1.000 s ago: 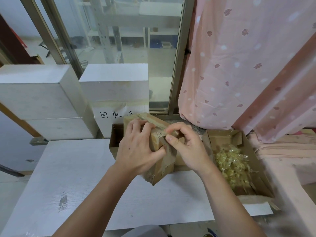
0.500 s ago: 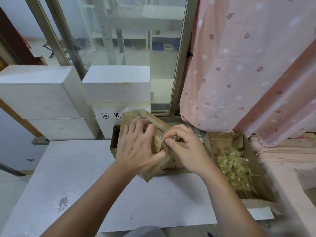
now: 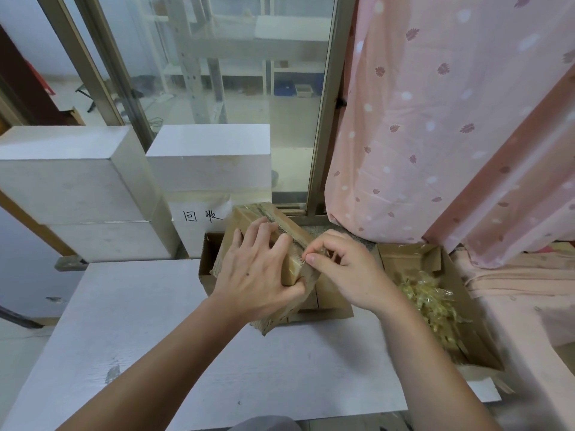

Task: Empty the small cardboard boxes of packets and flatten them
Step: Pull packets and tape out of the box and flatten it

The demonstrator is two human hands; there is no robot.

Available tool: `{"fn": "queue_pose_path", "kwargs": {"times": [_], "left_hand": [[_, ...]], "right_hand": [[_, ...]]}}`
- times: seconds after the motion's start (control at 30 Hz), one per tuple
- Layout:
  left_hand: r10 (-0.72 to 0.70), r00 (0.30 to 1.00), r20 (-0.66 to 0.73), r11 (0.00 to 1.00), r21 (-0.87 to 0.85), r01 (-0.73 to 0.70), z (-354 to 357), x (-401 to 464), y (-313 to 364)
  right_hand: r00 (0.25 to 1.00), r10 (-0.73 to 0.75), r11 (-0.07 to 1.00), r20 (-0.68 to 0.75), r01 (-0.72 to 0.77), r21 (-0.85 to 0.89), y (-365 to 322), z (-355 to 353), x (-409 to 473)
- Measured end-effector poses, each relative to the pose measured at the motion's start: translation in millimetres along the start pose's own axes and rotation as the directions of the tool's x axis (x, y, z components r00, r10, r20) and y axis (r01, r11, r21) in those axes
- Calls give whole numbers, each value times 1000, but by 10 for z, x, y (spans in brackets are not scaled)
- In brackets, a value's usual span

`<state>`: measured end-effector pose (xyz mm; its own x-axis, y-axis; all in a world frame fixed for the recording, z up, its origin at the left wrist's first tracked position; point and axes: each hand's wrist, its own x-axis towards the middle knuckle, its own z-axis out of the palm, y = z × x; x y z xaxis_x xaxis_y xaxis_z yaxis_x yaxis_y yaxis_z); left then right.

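Far left of the hands stand white foam blocks (image 3: 71, 181). The left hand (image 3: 258, 275) is spread over a taped small cardboard box (image 3: 249, 216), thumb hooked under its near edge, holding it tilted above the white table (image 3: 130, 321). The right hand (image 3: 345, 269) pinches clear tape (image 3: 323, 253) at the box's top. To its right, an open carton (image 3: 435, 262) holds clear packets (image 3: 426, 297).

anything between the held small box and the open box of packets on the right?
Nothing visible. The left hand grips the small box and the right hand pinches its clear tape. The open box of packets sits just right of the right hand, its top uncovered.
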<state>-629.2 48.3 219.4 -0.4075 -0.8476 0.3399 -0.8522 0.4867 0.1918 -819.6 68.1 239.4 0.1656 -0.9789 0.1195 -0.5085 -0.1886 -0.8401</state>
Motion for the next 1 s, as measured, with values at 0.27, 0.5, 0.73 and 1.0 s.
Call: {"fn": "queue_pose_path", "kwargs": {"times": [0.27,0.5,0.73,1.0], "left_hand": [[6,1000,30,1000,-25,-5,24,-8,104],[-5,1000,-27,999,-45,4,-34,-7,165],[-6,998,-58,998,-66,2,-34,-15,236],[-81,997,18,979,-184,83,-91,34,396]], "right_hand": [[979,152,969,-133,-121,217,-52,54,-23],[974,101,971,-201,-53,232,-85,79,-73],[963,-41,986,-267,82,145,-89,52,-129],[875,-136,977,-465,196,83,-95,107,-157]]}}
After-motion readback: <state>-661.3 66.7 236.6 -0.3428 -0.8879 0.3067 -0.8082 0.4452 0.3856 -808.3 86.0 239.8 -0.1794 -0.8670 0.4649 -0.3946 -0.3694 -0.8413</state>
